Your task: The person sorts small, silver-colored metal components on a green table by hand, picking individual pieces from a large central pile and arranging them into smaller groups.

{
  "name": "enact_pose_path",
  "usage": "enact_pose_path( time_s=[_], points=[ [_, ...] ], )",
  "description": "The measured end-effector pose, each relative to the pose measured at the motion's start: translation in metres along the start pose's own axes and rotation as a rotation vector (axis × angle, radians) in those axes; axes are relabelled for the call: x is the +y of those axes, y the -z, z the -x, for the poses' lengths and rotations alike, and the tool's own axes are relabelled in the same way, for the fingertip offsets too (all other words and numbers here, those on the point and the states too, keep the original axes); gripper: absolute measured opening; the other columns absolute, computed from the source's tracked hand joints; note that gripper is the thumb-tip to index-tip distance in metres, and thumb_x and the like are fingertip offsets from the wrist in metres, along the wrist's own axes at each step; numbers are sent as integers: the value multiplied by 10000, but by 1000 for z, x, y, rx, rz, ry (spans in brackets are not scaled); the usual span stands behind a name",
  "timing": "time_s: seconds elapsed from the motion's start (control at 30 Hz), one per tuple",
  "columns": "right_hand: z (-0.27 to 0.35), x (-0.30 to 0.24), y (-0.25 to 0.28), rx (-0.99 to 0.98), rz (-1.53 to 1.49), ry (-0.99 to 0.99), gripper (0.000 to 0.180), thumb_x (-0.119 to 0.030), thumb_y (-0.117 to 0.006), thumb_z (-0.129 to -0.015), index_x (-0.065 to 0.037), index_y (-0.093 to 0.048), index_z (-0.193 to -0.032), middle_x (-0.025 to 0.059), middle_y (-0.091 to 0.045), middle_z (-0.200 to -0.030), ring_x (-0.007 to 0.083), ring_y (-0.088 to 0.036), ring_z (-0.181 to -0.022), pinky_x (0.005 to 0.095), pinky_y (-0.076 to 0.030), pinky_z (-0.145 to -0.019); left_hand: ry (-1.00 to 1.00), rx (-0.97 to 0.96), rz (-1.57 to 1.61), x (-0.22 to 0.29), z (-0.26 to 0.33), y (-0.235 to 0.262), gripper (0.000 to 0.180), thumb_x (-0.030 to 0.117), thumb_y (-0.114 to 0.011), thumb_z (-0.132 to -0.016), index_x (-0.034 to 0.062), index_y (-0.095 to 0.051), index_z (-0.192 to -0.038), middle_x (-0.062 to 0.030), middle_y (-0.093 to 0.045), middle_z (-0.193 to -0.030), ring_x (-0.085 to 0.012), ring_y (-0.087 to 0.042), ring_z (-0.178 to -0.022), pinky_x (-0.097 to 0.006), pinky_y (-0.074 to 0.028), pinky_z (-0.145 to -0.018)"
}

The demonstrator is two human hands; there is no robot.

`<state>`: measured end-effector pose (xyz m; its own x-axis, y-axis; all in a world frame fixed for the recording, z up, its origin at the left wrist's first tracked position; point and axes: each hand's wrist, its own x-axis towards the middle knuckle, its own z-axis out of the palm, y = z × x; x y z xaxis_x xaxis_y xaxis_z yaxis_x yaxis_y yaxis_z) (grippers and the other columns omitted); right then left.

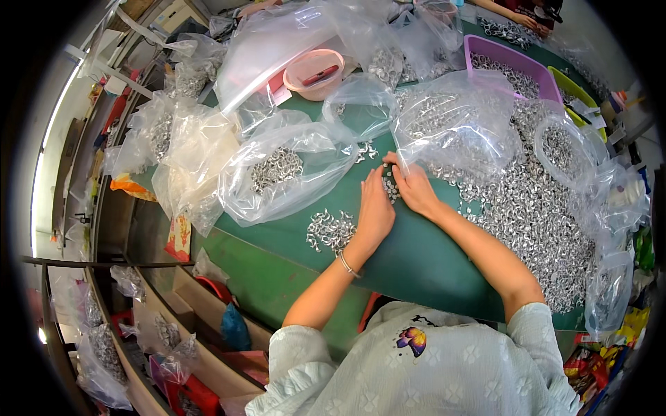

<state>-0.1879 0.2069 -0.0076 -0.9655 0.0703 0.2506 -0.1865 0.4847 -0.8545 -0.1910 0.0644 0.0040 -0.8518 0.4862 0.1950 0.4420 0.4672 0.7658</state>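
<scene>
Near the middle of the green tabletop (409,256), both my hands come together over a small cluster of shiny silver metal rings (390,186). My left hand (375,211) lies palm down with its fingers stretched toward the far edge, fingertips touching the cluster's left side; my right hand (414,186) curls over it from the right, thumb and fingers pinching at a few pieces, though I cannot tell exactly how many it grips. The cluster sits straight ahead of both hands, between the fingertips, and runs as a short strip from near to far; the right hand is the closer one, already on it. Just left of my left wrist, towards the near edge, lies a loose little heap of the same silver rings (330,231), apart from my hands. To the right spreads a broad pile of silver rings (541,215) reaching the right edge. Beyond my fingertips, clear plastic bags holding rings (277,170) crowd the far side.
</scene>
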Motion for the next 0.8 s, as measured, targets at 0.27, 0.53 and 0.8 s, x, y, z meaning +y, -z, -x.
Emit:
enact_pose_path(
  time_s=[0.27, 0.53, 0.8],
  points=[
    [15, -15, 5, -150, -147, -44, 310, -129, -425, -964, 12, -547, -1212, 223, -578, -1220, 373, -529, -1165, 410, -415, -989, -4, 137, 1, -2, 13, -8, 553, -105, -418, -858, -60, -283, -1392, -269, -407, -1355, -396, -408, -1282, -416, -340, -1071],
    [9, -19, 14, -256, -80, 14, 321, -145, -448, -967, -24, -541, -1250, 165, -565, -1283, 341, -512, -1216, 402, -398, -1014, 141, 298, 329, 22, 20, 0, 584, -122, -369, -876, -29, -217, -1432, -232, -341, -1431, -324, -373, -1336, -390, -304, -1107],
    [7, -13, 9, -423, 218, 320, 303, -204, -520, -945, -91, -612, -1210, 103, -517, -1367, 303, -376, -1352, 464, -284, -1119, -73, 41, -263, 44, 93, 28, 304, -27, -577, -842, -20, -557, -1145, -207, -471, -1285, -396, -425, -1267, -485, -320, -1078]
  ],
)
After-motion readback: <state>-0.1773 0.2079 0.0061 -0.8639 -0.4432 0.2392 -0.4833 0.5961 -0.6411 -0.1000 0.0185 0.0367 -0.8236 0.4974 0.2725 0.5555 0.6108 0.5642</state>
